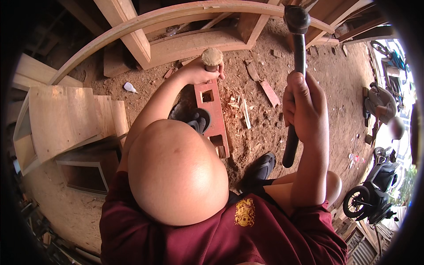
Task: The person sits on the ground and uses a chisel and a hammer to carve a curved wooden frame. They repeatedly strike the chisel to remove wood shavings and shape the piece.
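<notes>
My left hand [194, 73] is closed around a chisel, whose worn, flattened wooden handle end [212, 56] points up at me. Its blade is hidden below the fist, at the far end of a red-painted wooden beam [215, 115]. Rectangular holes are cut through this beam, which lies lengthwise under my bent leg, with one foot beside or on it. In my right hand [306, 106] is a hammer [299, 55], gripped by its dark handle and raised on the right, its head up and apart from the chisel.
A curved wooden frame [185, 17] arches across the far side. Pale chips [245, 112] and a red offcut [270, 93] lie right of the beam. A small white bottle [130, 87] and a stepped wooden piece [66, 119] are left. At right are a bent-over person [380, 104] and a motorcycle [375, 187].
</notes>
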A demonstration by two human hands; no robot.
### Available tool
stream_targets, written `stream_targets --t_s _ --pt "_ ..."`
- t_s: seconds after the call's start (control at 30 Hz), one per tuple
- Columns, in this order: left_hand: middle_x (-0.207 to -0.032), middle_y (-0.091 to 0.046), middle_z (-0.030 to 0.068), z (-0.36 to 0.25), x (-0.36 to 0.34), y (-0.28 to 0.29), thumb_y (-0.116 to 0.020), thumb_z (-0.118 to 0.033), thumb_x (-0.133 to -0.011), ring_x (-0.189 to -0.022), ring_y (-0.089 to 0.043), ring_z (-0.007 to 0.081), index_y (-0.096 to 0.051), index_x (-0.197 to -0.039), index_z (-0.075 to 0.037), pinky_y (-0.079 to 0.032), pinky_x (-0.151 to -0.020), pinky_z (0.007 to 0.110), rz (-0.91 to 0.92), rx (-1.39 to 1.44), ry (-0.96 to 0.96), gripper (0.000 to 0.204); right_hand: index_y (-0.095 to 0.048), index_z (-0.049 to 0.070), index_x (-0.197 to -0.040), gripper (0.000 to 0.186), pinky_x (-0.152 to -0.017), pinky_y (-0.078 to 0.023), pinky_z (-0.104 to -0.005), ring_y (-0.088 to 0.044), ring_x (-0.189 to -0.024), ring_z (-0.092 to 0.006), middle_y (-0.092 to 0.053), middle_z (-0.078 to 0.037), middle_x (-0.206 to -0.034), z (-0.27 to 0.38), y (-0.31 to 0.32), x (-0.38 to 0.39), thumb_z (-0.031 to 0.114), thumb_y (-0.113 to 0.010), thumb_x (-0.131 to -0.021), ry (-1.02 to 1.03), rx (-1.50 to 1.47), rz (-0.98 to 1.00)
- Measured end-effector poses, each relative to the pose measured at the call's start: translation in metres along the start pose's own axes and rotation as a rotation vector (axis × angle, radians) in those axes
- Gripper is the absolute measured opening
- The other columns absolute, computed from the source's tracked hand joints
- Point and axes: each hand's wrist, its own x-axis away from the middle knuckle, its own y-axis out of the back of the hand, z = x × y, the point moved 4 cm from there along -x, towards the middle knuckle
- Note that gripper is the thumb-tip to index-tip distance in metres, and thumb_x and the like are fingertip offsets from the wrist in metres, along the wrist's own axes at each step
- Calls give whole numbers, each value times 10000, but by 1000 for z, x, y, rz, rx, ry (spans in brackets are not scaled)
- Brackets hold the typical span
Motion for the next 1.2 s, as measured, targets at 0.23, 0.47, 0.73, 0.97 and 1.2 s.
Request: stream_targets --t_s 0.23,0.47,0.73,0.97,1.2 --pt "-735 -586 8 14 4 -16 -690 -217 -853 -696 -549 118 -586 -800 -49 -459 -679 298 -128 -28 -269 204 -504 63 -887 361 -385 -269 -182 -339 -433 -30 -385 43 -557 46 3 7 395 -432 -1009 375 -3 -116" --pt "-787 -615 13 14 -3 -19 -689 -256 -865 -788 -572 126 -623 -907 -64 -472 -747 303 -143 -161 -145 207 -538 -1 -1041 303 -531 -457 -437 -590 -598 -327 -608 -176 -719 -60 -39 -40 291 -524 -962 309 1100 38" --pt "-619 -485 -43 31 -7 -9 -685 -201 -854 -579 -443 63 -531 -728 -100 -369 -541 261 -256 82 -270 222 -560 -4 -912 352 -563 -440 -389 -552 -536 -258 -561 -146 -622 -74 -27 -32 342 -522 -963 26 522 63" --pt "-533 -442 -64 56 -20 -6 -683 -223 -847 -477 -397 59 -511 -682 -111 -350 -465 258 -466 398 -370 263 -452 68 -845 309 -423 -264 -216 -327 -496 -25 -363 68 -623 -61 -19 -26 329 -467 -1009 -137 -100 94" --pt "-490 -394 -12 53 -20 3 -586 -176 -878 -421 -369 80 -441 -638 -79 -316 -419 253 -516 514 -350 297 -446 69 -831 320 -429 -269 -216 -327 -505 -24 -368 67 -620 -62 -16 -25 336 -472 -1007 -148 -81 90"
